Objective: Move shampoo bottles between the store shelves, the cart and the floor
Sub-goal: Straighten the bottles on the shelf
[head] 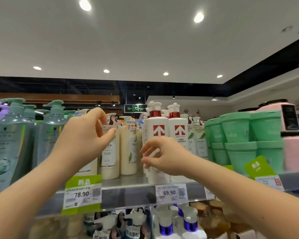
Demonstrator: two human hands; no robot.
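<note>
- The white shampoo bottle point(158, 130) with the red arrow mark stood upright at the front of the top shelf point(128, 184), its long axis vertical and its pump head above a red collar.
- The right hand point(164, 156) was the nearer one. It hung directly in front of that bottle's lower body, fingers loosely curled and spread, thumb apart from them and nothing clamped. Whether the fingertips touched the bottle could not be told.
- The left hand point(86, 137) was raised higher and to the left, in front of the cream bottles point(128, 152). Its forefinger and thumb were parted in a loose hook and it held nothing.
- The two hands were apart, with a cream bottle showing in the gap between them.
- A twin white bottle point(179, 130) stood touching the first on its right, and the cream bottles stood just beside it on the left. Side room looked tight, so a straight pull forward over the shelf lip seemed the clear path.
- Green tubs point(236, 128) were stacked farther right and grey-green pump bottles point(12, 135) farther left.
- A price tag point(170, 193) reading 69.90 hung on the shelf edge below the white bottle, with more pump bottles point(166, 221) on the shelf beneath.
</note>
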